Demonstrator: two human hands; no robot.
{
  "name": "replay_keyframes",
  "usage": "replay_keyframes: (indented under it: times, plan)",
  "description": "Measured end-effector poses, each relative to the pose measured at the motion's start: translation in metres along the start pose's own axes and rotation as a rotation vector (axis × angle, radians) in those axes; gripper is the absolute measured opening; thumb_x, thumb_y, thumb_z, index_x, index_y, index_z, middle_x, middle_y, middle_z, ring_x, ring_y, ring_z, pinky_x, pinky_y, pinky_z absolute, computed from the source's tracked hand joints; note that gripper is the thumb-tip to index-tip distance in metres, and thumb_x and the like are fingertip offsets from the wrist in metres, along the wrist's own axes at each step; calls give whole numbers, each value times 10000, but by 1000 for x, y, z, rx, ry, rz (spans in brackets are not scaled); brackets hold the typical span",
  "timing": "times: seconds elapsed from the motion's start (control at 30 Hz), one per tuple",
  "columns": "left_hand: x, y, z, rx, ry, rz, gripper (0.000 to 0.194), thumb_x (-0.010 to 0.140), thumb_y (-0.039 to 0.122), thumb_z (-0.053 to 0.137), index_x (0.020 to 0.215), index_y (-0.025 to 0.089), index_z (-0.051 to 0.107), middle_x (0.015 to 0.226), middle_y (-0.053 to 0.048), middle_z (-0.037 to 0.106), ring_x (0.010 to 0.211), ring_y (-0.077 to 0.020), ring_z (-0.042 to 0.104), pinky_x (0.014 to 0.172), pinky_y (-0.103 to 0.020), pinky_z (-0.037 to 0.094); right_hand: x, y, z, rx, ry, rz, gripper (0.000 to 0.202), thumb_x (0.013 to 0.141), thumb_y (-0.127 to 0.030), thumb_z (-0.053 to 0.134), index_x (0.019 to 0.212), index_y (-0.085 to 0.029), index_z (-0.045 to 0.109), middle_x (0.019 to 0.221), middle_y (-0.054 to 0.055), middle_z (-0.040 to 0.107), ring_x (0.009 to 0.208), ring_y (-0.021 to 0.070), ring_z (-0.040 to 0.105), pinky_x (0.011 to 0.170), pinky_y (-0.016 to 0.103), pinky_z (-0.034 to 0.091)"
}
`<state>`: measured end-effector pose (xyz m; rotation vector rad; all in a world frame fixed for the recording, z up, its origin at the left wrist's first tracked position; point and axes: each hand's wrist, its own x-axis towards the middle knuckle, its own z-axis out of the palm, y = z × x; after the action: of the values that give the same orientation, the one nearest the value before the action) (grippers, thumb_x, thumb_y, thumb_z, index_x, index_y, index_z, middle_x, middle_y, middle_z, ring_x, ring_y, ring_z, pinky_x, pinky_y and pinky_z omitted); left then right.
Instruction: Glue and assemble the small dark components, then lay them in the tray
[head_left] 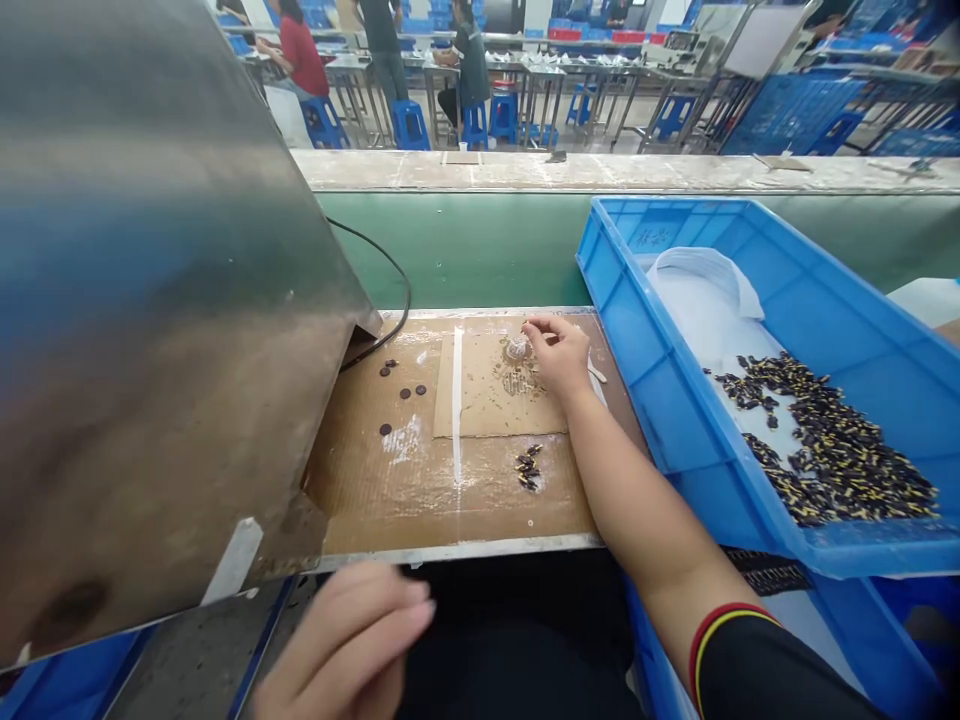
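Observation:
My right hand [559,355] reaches over a cardboard piece [487,390], thumb and fingertips pinched together. Whatever is between them is too small to name. Right beside the fingertips a small clear, whitish lump [517,347] sits on the cardboard, with glossy stains around it. Nearer to me lies a little cluster of small black-and-yellow parts [528,468]. Several dark round discs [406,393] are scattered to the left. My left hand [349,645] hovers low in front of the board's near edge, fingers curled together and slightly blurred; its inner side is hidden.
A big metal housing [165,300] fills the left side, a black cable [390,265] looping from it. At right stands a blue bin [637,330] holding many black-and-yellow parts [840,440] on a white sheet. Behind runs a green conveyor belt [465,240]; people sit and stand farther back.

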<state>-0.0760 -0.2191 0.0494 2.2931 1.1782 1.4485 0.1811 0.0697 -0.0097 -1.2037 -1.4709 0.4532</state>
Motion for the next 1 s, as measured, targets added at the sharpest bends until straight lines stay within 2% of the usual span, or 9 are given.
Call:
replay_keyframes:
  times: [0.07,0.1,0.27,0.33,0.43,0.53,0.67,0.8,1.0]
  plan:
    - [24,-14,34,-185,-16,32,391,803,-121,615,1107,113,694,1005,-86,688,933,-156,667,818,-278,575,-5,11,5,-8,13,1,225,870,-383,676,922,-186,771,917,62,781,756,175,683,683,297,522]
    - [40,-22,52,-267,-16,26,392,811,-117,614,1111,125,688,1013,-83,692,930,-155,670,809,-282,576,-7,15,6,-15,18,-4,236,878,-391,667,928,-184,770,916,63,779,739,173,675,676,296,520]
    - [120,-71,120,-274,-68,-150,171,939,107,622,1029,211,723,982,-14,745,889,-128,690,863,-264,548,-6,21,3,-73,24,-41,276,913,-439,637,948,-199,768,891,52,772,714,174,657,702,308,523]
    - [134,-94,139,-250,-69,-239,154,955,165,601,1026,208,731,986,-22,751,887,-149,692,861,-286,545,-5,21,4,-105,11,-57,270,916,-440,637,938,-206,771,895,50,775,722,179,660,714,315,524]
    - [134,-122,161,-250,-81,-358,182,933,144,579,1009,193,737,982,-35,756,902,-180,693,872,-320,542,-3,23,7,-122,1,-78,241,916,-419,648,932,-216,776,911,48,780,733,184,668,724,321,526]
    - [125,-137,171,-276,-130,-457,199,909,131,578,992,193,748,983,-36,759,897,-191,693,886,-338,542,-3,26,9,-105,1,-101,214,917,-397,658,934,-221,780,917,44,783,725,182,670,708,321,525]
    - [123,-140,173,-299,-117,-555,206,908,155,588,1027,194,752,1005,-38,762,898,-191,694,889,-339,545,-3,27,10,-117,-7,-119,206,921,-395,665,955,-229,781,934,35,786,740,182,674,744,332,534]
    - [122,-143,173,-306,-71,-552,240,933,177,565,1092,198,744,1062,-49,754,973,-199,691,932,-348,536,-3,25,10,-138,-26,-126,193,924,-383,667,959,-233,784,941,34,787,765,183,681,773,339,538]
    - [118,-148,176,-387,-9,-607,247,957,241,566,1136,199,731,1082,-77,743,960,-210,698,883,-353,548,-4,23,9,-138,-58,-92,200,929,-387,660,968,-234,782,984,44,785,791,188,688,807,358,543]
